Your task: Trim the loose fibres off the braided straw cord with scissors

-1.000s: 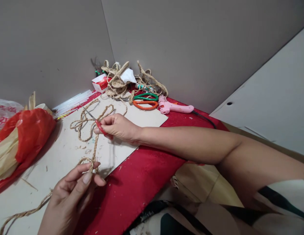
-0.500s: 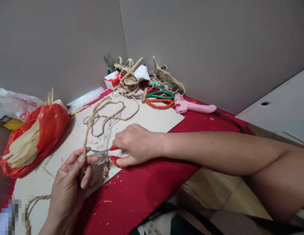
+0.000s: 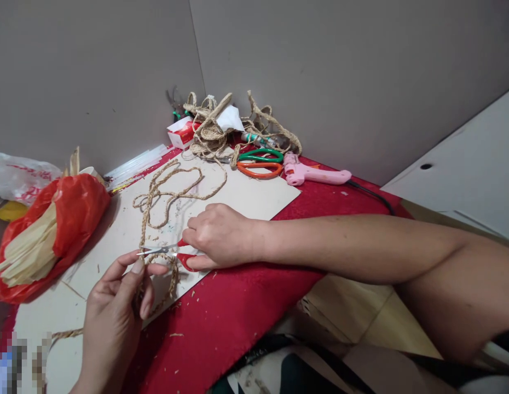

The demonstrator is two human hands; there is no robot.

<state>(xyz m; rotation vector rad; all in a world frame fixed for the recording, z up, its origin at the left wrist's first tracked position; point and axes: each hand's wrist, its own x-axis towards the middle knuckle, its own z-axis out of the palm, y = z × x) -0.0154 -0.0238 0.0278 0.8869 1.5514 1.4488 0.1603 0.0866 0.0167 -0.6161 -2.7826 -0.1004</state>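
Observation:
My left hand (image 3: 123,293) pinches a thin braided straw cord (image 3: 144,224) between thumb and fingers. From there the cord runs up into loose loops on a pale board (image 3: 254,202), and another stretch trails below the wrist at the lower left. Closed around the red handles of small scissors (image 3: 184,257) is my right hand (image 3: 219,235). Their blades point left and lie at the cord, just above my left thumb, slightly apart. Part of the cord is hidden behind my left fingers.
An orange-red plastic bag (image 3: 84,210) of dried husk strips stands at left. Along the back lie a heap of braided cord (image 3: 211,134), scissors with green and orange handles (image 3: 260,169), clear glue sticks (image 3: 135,164) and a pink glue gun (image 3: 320,175) with its cable. Red cloth (image 3: 221,317) covers the table.
The scissor blades have moved up slightly relative to my left hand and have come closer together at the cord. The whole view has shifted a little, carrying most things leftward.

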